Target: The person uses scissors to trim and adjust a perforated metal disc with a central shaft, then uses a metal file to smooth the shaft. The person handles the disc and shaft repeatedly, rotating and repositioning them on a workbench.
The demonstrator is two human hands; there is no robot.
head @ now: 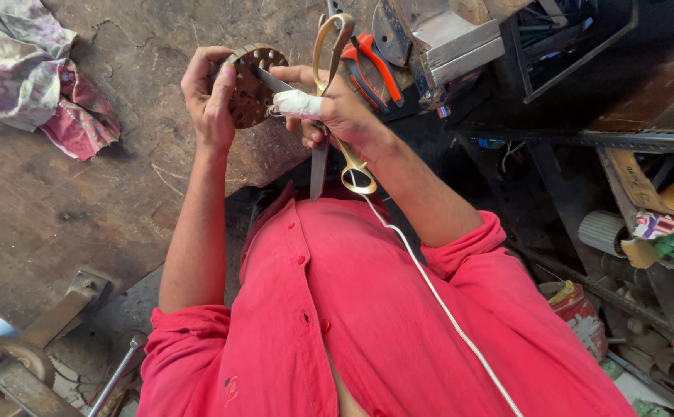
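Left hand point(207, 96) grips round perforated disc point(254, 83); right hand point(337, 108) at 3 o'clock clutches scissors point(335, 100), blades partly hidden.

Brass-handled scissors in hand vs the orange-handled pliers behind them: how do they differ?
The brass-handled scissors are gripped open in the right hand; the orange-handled pliers lie untouched on the workbench. The scissors' loop handles are bare yellow metal; the pliers' handles are straight and orange-coated. The scissors look longer. Both are two-handled hand tools.
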